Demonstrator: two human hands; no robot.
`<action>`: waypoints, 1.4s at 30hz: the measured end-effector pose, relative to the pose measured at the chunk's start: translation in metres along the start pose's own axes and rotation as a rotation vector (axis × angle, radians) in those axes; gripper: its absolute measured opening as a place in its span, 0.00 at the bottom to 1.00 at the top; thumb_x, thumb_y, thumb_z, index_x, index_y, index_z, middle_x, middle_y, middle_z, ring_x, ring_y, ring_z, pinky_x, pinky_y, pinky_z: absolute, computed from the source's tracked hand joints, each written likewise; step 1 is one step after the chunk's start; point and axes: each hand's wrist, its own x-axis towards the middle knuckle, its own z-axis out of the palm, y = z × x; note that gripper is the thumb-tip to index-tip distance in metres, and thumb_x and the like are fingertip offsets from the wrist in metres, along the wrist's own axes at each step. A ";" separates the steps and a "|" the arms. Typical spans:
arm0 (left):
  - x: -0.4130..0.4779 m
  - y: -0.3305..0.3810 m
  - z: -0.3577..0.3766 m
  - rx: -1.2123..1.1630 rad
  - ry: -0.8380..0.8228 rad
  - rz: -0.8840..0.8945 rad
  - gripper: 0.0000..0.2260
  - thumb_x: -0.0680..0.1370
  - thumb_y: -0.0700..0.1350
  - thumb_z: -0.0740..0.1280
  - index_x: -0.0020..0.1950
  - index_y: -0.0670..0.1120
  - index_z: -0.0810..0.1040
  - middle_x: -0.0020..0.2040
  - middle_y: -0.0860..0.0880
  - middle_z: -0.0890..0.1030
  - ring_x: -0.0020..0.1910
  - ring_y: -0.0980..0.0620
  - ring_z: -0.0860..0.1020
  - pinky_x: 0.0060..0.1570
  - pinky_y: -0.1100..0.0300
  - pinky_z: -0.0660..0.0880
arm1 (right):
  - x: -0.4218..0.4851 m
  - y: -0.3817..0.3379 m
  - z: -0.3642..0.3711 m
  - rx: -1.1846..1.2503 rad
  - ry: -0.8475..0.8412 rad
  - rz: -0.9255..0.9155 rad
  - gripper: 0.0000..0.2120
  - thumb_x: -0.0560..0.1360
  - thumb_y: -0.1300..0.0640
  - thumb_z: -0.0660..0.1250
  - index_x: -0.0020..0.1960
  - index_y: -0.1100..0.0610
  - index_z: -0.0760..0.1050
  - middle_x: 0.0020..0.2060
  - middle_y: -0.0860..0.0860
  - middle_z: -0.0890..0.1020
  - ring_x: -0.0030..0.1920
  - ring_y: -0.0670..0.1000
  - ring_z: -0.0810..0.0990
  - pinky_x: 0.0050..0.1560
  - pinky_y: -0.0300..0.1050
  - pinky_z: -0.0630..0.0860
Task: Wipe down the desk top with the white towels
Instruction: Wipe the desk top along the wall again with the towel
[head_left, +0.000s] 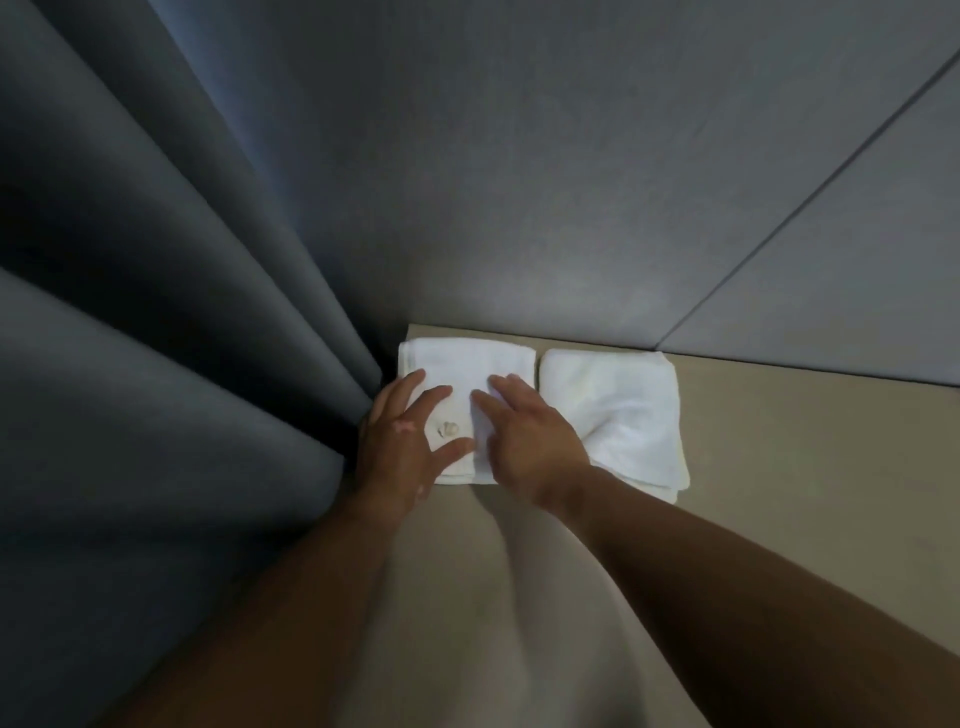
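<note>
Resting under both hands: the left towel (465, 364), folded white, lies at the far left corner of the desk top (779, 467), close to the back edge.
Left hand (400, 441): flat and spread on the near left part of that towel, fingers open, pressing rather than pinching.
Right hand (530, 441): flat too, fingers splayed on the towel's right half, wrist over its near edge; nothing is clasped.
Small pale thing (448, 429): sits on the towel between the left hand's finger and thumb; too small and blurred to name, perhaps a crumb or a tag.
Right towel (618, 415): folded white, just beside the first with a thin gap, untouched, its middle slightly rumpled.
Risk, unfolding: a push from open palms could drag only the top layer, so the fold bunches and the wipe misses the surface.
Risk, neighbour: a sweep to the right would likely shove the second towel along or ruck it.
Risk, corner: the curtain (182, 312) hangs touching the left edge, so a stroke leftward may catch its folds.
Risk, the speck: it may roll off onto the desk.
Surface: beige, matte, bare apart from the towels.
Room: grey padded wall panels (571, 182) rise behind the back edge; light is dim.
</note>
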 end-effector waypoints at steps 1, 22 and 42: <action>-0.011 0.001 -0.001 0.015 -0.009 0.000 0.33 0.73 0.61 0.77 0.76 0.54 0.74 0.80 0.50 0.66 0.78 0.45 0.64 0.74 0.40 0.69 | -0.010 -0.003 0.005 -0.012 0.011 -0.001 0.31 0.83 0.46 0.62 0.82 0.50 0.55 0.83 0.51 0.54 0.83 0.55 0.51 0.81 0.54 0.56; -0.163 -0.045 0.021 0.085 0.075 -0.105 0.43 0.78 0.75 0.54 0.82 0.46 0.63 0.80 0.42 0.67 0.75 0.41 0.69 0.71 0.41 0.69 | -0.037 -0.040 0.069 -0.207 0.047 -0.105 0.36 0.81 0.28 0.39 0.84 0.44 0.43 0.84 0.51 0.42 0.82 0.56 0.37 0.79 0.66 0.36; -0.169 -0.039 0.034 0.019 0.224 -0.267 0.21 0.84 0.48 0.53 0.70 0.39 0.75 0.62 0.36 0.80 0.55 0.34 0.80 0.56 0.41 0.80 | 0.026 -0.040 0.060 -0.237 0.161 -0.145 0.37 0.79 0.28 0.39 0.83 0.43 0.44 0.84 0.51 0.44 0.83 0.58 0.41 0.77 0.69 0.38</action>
